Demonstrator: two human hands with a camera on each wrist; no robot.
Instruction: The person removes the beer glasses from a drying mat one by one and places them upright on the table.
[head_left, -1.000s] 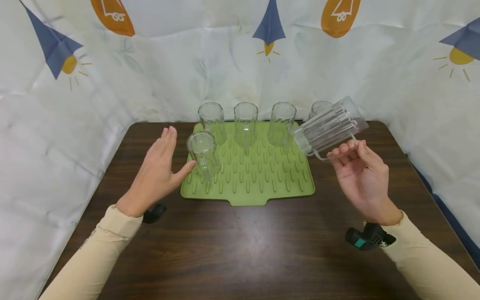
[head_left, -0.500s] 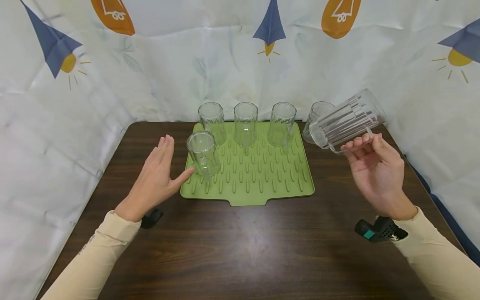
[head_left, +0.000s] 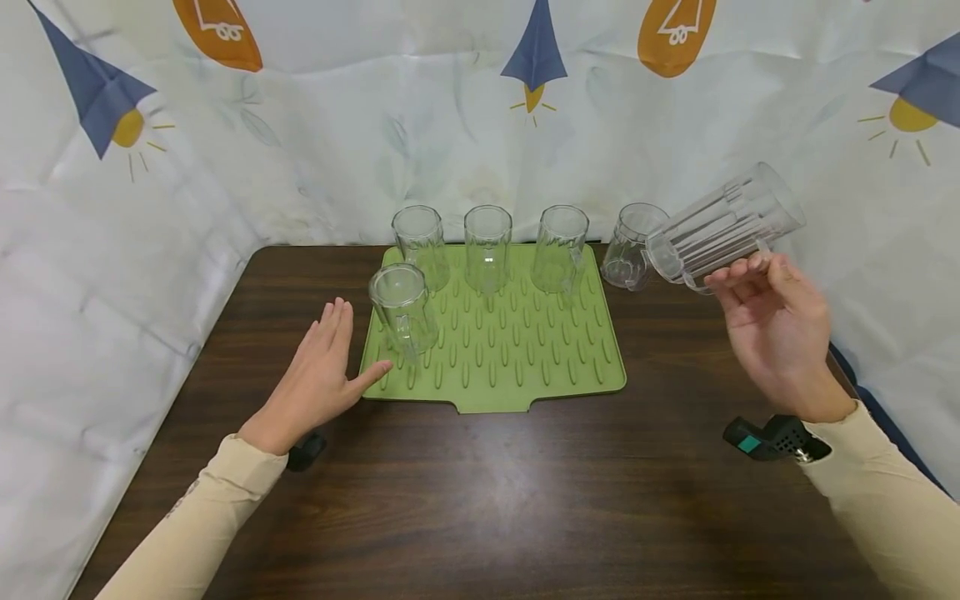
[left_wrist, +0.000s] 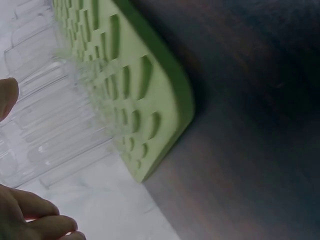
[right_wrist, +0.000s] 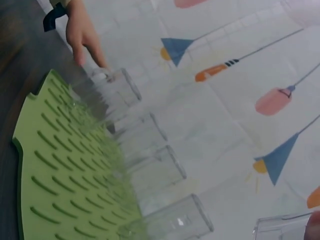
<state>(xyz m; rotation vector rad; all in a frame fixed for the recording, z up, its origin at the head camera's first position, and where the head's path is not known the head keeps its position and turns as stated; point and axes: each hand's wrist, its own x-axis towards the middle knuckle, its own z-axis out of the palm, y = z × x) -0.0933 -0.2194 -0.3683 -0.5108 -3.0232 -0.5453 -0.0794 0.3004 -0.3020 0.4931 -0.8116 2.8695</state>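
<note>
The right hand (head_left: 778, 333), its fingers (head_left: 735, 277) pinching a tilted clear beer mug (head_left: 723, 225) just above them, has shifted up and rightward, farther from the green drying mat (head_left: 504, 354) to their left, apparently mid-carry, while the left hand (head_left: 313, 375) holds nothing.

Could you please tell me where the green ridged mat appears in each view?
Head: the green ridged mat is at centre.
Left wrist: upper left, cut by the top edge.
Right wrist: lower left, cut by the bottom edge.
Shared landmark: the left hand.
</note>
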